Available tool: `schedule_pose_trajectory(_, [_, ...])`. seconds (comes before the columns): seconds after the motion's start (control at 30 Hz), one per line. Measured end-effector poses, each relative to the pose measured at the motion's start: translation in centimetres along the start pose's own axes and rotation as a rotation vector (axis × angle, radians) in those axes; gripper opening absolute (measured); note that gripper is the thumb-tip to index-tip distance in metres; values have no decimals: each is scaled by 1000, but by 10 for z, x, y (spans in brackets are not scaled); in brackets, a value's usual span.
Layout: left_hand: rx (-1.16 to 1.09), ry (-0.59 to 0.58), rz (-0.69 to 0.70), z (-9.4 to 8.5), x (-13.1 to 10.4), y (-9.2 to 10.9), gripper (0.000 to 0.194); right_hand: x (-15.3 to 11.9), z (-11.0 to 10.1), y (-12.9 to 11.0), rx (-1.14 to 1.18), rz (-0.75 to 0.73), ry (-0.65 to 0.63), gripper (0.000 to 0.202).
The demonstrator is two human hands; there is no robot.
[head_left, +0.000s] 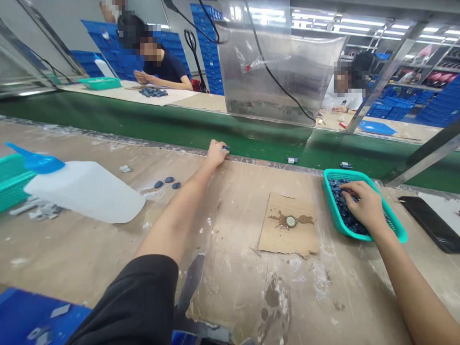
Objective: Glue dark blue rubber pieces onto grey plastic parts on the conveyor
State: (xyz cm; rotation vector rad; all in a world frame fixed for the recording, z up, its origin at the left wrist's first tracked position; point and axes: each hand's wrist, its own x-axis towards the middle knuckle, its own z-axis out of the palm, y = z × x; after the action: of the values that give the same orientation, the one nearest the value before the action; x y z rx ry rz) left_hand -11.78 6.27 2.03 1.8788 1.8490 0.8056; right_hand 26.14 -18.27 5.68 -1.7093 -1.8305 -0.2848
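My left hand [217, 153] reaches to the far edge of the workbench, beside the green belt. Its fingers are closed on a small dark blue part [226, 147], mostly hidden by them. Over the turquoise basket [401, 235] on the right is my right hand [364, 205], thumb and forefinger pinched among small dark blue parts [339, 194]. Whether a piece is between those fingertips is hard to make out. Between my arms lies a wet-stained cardboard square [271, 239] bearing a bottle cap [291, 221].
A white squeeze bottle [93, 191] with a blue nozzle lies at left, near loose dark pieces [168, 179]. Small parts [292, 160] rest on the green belt [258, 139]. A black phone [431, 223] lies far right. Two people sit across the belt.
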Motion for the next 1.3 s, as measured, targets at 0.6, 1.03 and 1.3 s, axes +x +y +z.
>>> schedule_pose_trajectory(0.6, [-1178, -722, -13, 24, -157, 94, 28, -9, 31, -117, 408, 31, -669, 21])
schedule_pose_trajectory(1.03, [-832, -374, 485, 22, -172, 98, 36, -8, 23, -109, 882, 305, -522, 28])
schedule_pose_trajectory(1.3, [-480, -89, 894, 12, -186, 100, 22, 5, 9, -124, 1361, 660, -198, 48])
